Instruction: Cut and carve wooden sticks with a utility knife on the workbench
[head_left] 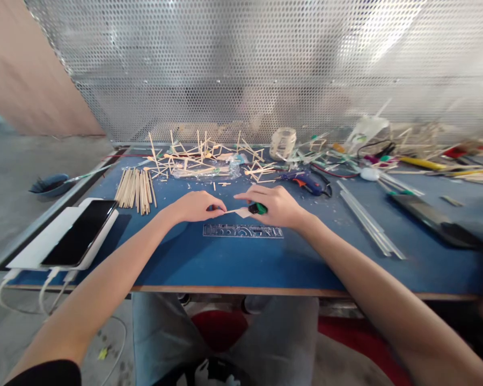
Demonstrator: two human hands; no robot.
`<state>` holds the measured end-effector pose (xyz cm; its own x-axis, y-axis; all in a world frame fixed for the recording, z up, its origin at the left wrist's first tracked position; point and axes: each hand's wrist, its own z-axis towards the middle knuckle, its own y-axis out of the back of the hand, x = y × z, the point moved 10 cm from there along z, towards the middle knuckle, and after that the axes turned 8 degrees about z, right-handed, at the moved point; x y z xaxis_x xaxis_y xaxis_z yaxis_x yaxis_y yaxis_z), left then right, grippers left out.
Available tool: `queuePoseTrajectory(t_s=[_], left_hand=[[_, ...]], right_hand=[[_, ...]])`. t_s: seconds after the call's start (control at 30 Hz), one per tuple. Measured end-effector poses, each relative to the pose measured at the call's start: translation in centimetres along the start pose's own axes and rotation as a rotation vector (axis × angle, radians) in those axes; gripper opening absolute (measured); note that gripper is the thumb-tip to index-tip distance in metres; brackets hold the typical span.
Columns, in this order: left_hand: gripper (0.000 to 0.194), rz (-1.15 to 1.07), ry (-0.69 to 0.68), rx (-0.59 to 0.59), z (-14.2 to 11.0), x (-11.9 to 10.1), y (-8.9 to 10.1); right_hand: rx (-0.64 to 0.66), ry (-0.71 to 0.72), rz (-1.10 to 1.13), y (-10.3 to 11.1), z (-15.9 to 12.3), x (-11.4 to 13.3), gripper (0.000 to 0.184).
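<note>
My left hand (197, 206) is closed in a pinch on one end of a thin wooden stick (231, 211) lying over the blue work mat (233, 257). My right hand (273, 206) is wrapped round a small green and black tool (257, 208), whose tip meets the stick beside a small pale scrap (243, 213). A clear plastic ruler (242, 231) lies flat just in front of both hands.
A bundle of sticks (136, 188) lies at the left, glued stick frames (201, 158) at the back. A blue glue gun (306, 181), clear glue rods (368, 222), a tape roll (282, 142) and cluttered tools sit to the right. A phone (78, 233) rests on a white power bank at left.
</note>
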<state>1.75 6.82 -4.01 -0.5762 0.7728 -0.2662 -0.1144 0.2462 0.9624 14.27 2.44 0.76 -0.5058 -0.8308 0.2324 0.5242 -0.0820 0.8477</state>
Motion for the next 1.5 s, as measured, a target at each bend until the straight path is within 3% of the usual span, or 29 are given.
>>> queuePoseTrajectory(t_s=[0.1,0.27,0.5,0.67,0.97,1.23,1.5], left_hand=[[0.034,0.017,-0.006,0.027,0.1,0.2,-0.3],[0.037,0.018,0.011,0.054,0.1,0.2,-0.3],[0.033,0.142,-0.029,-0.133,-0.5,-1.9,1.7],[0.03,0.139,-0.059,-0.135,-0.6,-2.8,1.8],[0.027,0.091,0.03,-0.14,-0.4,0.2,1.9],[0.023,-0.089,-0.043,0.024,-0.3,-0.4,-0.1],[0.022,-0.11,-0.074,0.05,-0.2,-0.2,-0.6]], right_hand=[[0.13,-0.075,-0.014,-1.4,-0.1,-1.3,0.028],[0.309,-0.181,0.036,-3.7,-0.4,-2.6,0.026],[0.398,-0.268,0.016,-4.1,-1.3,-4.1,0.023],[0.393,-0.282,0.095,-3.5,-1.8,-4.8,0.027],[0.396,-0.256,0.068,-4.3,-1.2,-3.6,0.03],[0.409,-0.254,0.086,-4.5,-1.2,-3.3,0.031],[0.425,-0.255,0.144,-4.5,-1.2,-3.1,0.03]])
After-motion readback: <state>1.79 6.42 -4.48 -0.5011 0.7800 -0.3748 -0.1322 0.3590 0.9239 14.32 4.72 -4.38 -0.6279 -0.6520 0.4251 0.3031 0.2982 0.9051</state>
